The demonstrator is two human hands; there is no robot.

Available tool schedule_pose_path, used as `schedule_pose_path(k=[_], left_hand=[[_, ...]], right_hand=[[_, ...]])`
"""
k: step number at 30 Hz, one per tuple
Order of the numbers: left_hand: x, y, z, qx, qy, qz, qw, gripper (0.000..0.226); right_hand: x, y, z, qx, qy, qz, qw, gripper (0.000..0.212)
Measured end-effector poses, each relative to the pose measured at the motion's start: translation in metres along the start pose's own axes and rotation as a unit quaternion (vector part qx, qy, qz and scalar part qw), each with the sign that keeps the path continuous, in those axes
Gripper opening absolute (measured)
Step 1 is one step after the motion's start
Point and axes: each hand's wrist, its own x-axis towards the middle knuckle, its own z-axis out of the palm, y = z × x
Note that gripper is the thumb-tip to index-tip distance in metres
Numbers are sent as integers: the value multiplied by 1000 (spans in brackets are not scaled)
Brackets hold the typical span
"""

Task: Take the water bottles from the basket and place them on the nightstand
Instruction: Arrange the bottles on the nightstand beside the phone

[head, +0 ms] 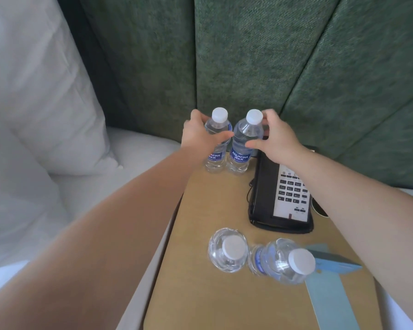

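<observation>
Several clear water bottles with white caps and blue labels stand on the tan nightstand (200, 294). At its far edge, my left hand (199, 136) wraps the left rear bottle (216, 160) and my right hand (275, 136) wraps the right rear bottle (244, 139); both bottles stand upright, side by side, touching. Two more bottles stand near the front: one (228, 250) seen from above and one (284, 260) leaning in view to its right. The basket is out of view.
A black desk phone (281, 194) with a white keypad lies right of the rear bottles. A pale blue card and strip (332, 289) lie at the front right. White pillows and bedding (34, 115) fill the left; a green padded headboard (248, 55) rises behind.
</observation>
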Motion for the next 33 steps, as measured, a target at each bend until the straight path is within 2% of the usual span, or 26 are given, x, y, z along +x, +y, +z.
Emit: schedule_pose_path(k=[5,9,11,15,17,19,22,26,29,31,33], left_hand=[[3,5,5,1,24,-5,1000,63],[0,5,8,16,33,8,999,64],[-3,4,8,10,32,7,999,66],[-16,2,0,-13,8,-6,1000,87],[-30,-1,-10,-8,3,5,1000,74],[-51,-4,-23,17,-15,20,1000,53],[-91,-5,-37,21,-67,18,997,63],[-155,-15,-47,-4,-184,45,982,72],[-190,-27,-50,19,-271,75,959,86],[-204,-34,-46,60,-277,62,957,100],[-214,-36,-37,105,-246,40,963,105]], right_hand=[[4,4,2,-12,21,0,1000,48],[3,6,5,4,30,5,1000,47],[1,8,7,26,23,12,999,57],[-12,15,-1,88,16,63,994,87],[-27,15,-11,123,11,91,988,84],[-49,13,-22,151,-11,106,983,75],[-93,8,-33,168,-50,107,979,67],[-160,6,-41,189,-114,86,971,81],[-200,15,-42,187,-162,82,965,64],[-220,21,-41,180,-167,92,965,60],[-235,22,-37,152,-159,106,970,68]])
